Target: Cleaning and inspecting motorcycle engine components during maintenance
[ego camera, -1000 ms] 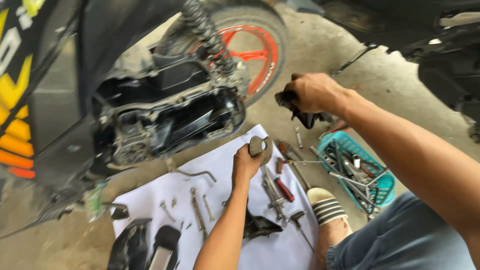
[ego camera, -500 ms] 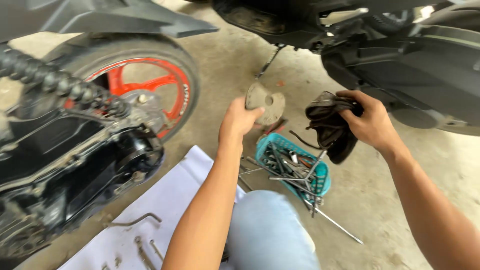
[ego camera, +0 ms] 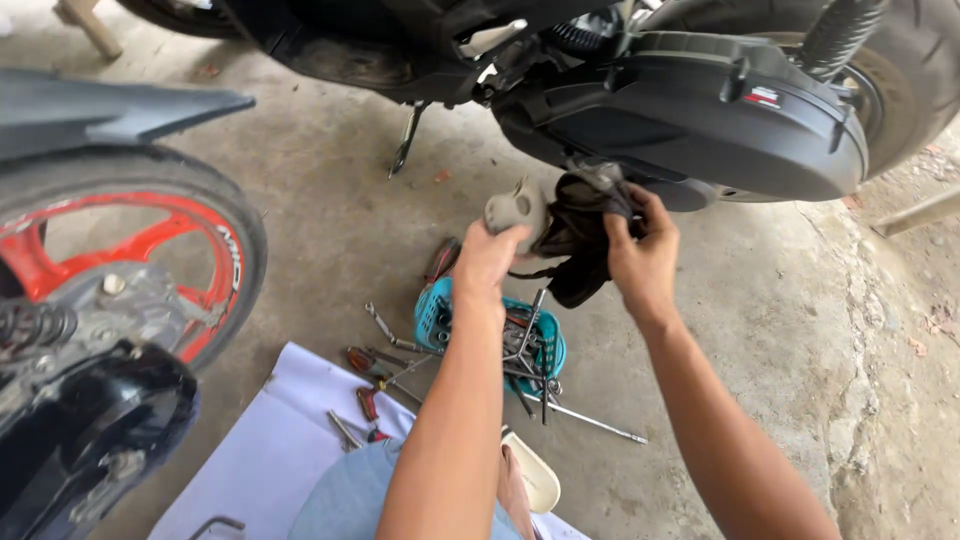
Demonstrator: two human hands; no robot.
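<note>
Above the teal tool basket [ego camera: 440, 312] on the concrete floor, the left hand [ego camera: 487, 262] grips a round grey metal engine part [ego camera: 515, 207] while the right hand [ego camera: 640, 258], fingers closed, holds a dark rag [ego camera: 580, 240] against it, just below the black scooter's transmission cover [ego camera: 700, 110].

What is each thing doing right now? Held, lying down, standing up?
Left hand: gripping the metal part.
Metal part: held up, off the floor.
Right hand: clutching the rag.
Rag: bunched, against the part.
Basket: on the floor, full of tools.
Screwdrivers: lying loose.
Scooter: upright, stand down.
Sheet: spread flat.
</note>
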